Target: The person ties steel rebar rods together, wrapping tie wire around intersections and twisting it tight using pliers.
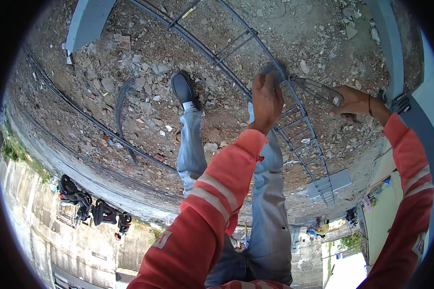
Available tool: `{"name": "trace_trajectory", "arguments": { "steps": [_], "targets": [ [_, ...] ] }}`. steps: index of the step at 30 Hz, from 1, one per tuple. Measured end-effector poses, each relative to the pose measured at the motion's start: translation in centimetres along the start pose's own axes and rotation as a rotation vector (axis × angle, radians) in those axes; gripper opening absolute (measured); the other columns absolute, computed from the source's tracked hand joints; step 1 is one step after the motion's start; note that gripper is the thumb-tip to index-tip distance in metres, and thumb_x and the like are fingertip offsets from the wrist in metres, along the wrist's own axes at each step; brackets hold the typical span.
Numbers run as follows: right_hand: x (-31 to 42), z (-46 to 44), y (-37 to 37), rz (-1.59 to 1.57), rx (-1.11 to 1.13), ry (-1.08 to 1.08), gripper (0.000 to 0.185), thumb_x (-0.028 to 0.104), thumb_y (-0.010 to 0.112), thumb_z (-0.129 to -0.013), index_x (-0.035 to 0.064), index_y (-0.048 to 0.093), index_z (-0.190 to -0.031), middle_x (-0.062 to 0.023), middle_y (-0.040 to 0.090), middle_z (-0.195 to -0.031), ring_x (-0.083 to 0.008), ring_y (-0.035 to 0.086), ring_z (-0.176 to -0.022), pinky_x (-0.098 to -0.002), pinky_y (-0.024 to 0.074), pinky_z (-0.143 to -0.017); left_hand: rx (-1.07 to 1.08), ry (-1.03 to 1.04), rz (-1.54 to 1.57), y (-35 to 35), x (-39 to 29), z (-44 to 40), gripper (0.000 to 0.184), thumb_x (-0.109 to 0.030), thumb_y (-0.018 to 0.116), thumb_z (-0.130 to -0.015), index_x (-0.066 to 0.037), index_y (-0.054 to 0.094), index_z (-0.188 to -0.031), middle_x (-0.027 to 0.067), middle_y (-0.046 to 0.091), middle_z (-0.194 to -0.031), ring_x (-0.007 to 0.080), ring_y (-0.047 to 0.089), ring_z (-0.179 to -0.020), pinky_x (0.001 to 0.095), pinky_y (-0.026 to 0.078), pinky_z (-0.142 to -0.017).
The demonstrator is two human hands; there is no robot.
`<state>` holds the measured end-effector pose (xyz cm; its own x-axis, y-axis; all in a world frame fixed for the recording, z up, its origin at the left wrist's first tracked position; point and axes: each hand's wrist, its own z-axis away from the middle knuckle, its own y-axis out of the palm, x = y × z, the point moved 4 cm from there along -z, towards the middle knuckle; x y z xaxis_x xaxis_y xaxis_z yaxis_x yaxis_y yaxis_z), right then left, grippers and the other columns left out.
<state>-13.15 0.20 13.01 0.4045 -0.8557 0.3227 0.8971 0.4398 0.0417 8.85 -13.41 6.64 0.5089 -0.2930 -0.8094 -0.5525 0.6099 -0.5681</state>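
Note:
A long steel rebar cage (315, 150), with thin cross ties between its long bars, runs past my legs. My left hand (267, 103) is at the cage, its fingers bunched together close to a long bar. Whatever lies between those fingertips is hidden. To the right, my right hand (354, 102) is closed around the handle ends of metal pincers (301, 83). The head of the pincers points left and lies beside the same bar, near my left fingers. Both of my sleeves are red with pale stripes.
Rubble and broken stone (149, 82) cover the ground. A bundle of thin wire (123, 103) lies left of my shoe (182, 86). Long bars (89, 120) cross the left side. Parked motorcycles (74, 195) and a person (319, 229) are farther off. Grey posts stand at upper left and right.

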Motion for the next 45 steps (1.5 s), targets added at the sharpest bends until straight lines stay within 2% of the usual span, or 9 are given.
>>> {"name": "trace_trajectory", "arguments": {
  "steps": [4, 9, 18, 26, 30, 33, 37, 40, 45],
  "targets": [
    [-1.0, 1.1, 3.1, -0.869, 0.461, 0.267, 0.028, 0.018, 0.064, -0.086, 0.0107, 0.052, -0.111, 0.0018, 0.048, -0.061, -0.005, 0.046, -0.045, -0.0264, 0.0333, -0.034, 0.16, -0.253, 0.218, -3.1, 0.0, 1.4, 0.026, -0.009, 0.06, -0.089, 0.002, 0.062, -0.112, 0.0174, 0.066, -0.093, 0.0288, 0.066, -0.085, 0.0409, 0.052, -0.077],
    [1.4, 2.6, 8.3, -1.338, 0.458, 0.183, 0.029, 0.018, 0.053, -0.085, 0.0112, 0.051, -0.113, 0.0022, 0.042, -0.063, -0.0031, 0.033, -0.043, -0.0211, 0.0279, -0.036, 0.515, -1.117, 0.955, -3.8, 2.1, 3.4, 0.05, -0.026, 0.059, -0.095, -0.004, 0.048, -0.138, 0.0114, 0.056, -0.132, 0.0213, 0.057, -0.114, 0.0407, 0.041, -0.102],
    [20.0, 6.8, 22.7, -1.948, 0.464, -0.469, 0.051, 0.019, 0.062, -0.08, 0.0015, 0.042, -0.124, -0.0114, 0.052, -0.072, -0.0103, 0.038, -0.044, -0.0294, 0.0418, -0.044, 0.826, -0.9, 1.827, -11.8, -3.4, -0.7, 0.064, -0.038, 0.049, -0.098, -0.005, 0.032, -0.149, 0.0122, 0.04, -0.151, 0.0309, 0.042, -0.136, 0.047, 0.03, -0.113],
    [35.5, 7.4, 27.7, -2.107, 0.199, -0.973, 0.075, 0.023, 0.059, -0.086, -0.0006, 0.027, -0.15, -0.0157, 0.062, -0.106, -0.0177, 0.06, -0.085, -0.0291, 0.0475, -0.068, 1.258, -0.941, 1.121, -22.1, -0.6, 1.7, 0.054, -0.042, 0.055, -0.097, 0.0, 0.054, -0.13, 0.0131, 0.064, -0.118, 0.0164, 0.059, -0.104, 0.0307, 0.045, -0.089],
    [35.5, 8.1, 30.8, -2.188, 0.385, -1.07, 0.08, 0.025, 0.06, -0.086, 0.0024, 0.023, -0.153, -0.0163, 0.06, -0.12, -0.0188, 0.061, -0.086, -0.0303, 0.0493, -0.071, 1.441, -0.549, 0.239, -23.0, 5.7, 2.6, 0.03, -0.032, 0.053, -0.099, -0.007, 0.069, -0.106, 0.0071, 0.071, -0.093, 0.0201, 0.063, -0.08, 0.0355, 0.048, -0.073],
    [32.4, 8.4, 32.7, -2.215, 0.303, -0.86, 0.078, 0.022, 0.057, -0.088, 0.0067, 0.02, -0.154, -0.0144, 0.06, -0.123, -0.0181, 0.064, -0.09, -0.0287, 0.0523, -0.074, 0.896, 0.125, -0.553, -23.4, 6.3, 1.5, 0.023, -0.022, 0.053, -0.096, -0.008, 0.071, -0.095, 0.0142, 0.072, -0.085, 0.0345, 0.067, -0.073, 0.0459, 0.05, -0.07],
    [22.7, 3.4, 37.8, -1.845, -0.319, -0.492, 0.05, 0.011, 0.046, -0.089, 0.0054, 0.038, -0.137, -0.0083, 0.063, -0.104, -0.0156, 0.062, -0.078, -0.0299, 0.0524, -0.064, 0.913, -0.08, -0.603, -21.3, 8.6, 1.0, 0.021, -0.021, 0.054, -0.094, -0.008, 0.069, -0.098, 0.0157, 0.071, -0.076, 0.0354, 0.069, -0.075, 0.0461, 0.052, -0.069],
    [12.7, 0.8, 38.5, -1.043, -1.015, 0.265, 0.031, 0.012, 0.055, -0.091, 0.0046, 0.04, -0.117, -0.0243, 0.061, -0.086, -0.0486, 0.06, -0.083, -0.0562, 0.0472, -0.071, 1.0, -0.175, -0.439, -19.4, 6.7, 2.7, 0.024, -0.021, 0.052, -0.094, -0.005, 0.069, -0.101, 0.0107, 0.072, -0.073, 0.0258, 0.071, -0.074, 0.0402, 0.053, -0.071],
    [-0.4, -5.9, 40.1, -0.871, -1.096, 0.737, 0.039, 0.019, 0.06, -0.09, 0.0028, 0.041, -0.12, -0.0289, 0.061, -0.104, -0.0461, 0.062, -0.095, -0.0542, 0.0493, -0.079, 1.062, -0.354, -0.2, -16.7, 4.5, 6.2, 0.024, -0.019, 0.056, -0.097, -0.002, 0.064, -0.111, 0.0091, 0.072, -0.083, 0.0187, 0.071, -0.074, 0.0263, 0.051, -0.057]
  ]
}}
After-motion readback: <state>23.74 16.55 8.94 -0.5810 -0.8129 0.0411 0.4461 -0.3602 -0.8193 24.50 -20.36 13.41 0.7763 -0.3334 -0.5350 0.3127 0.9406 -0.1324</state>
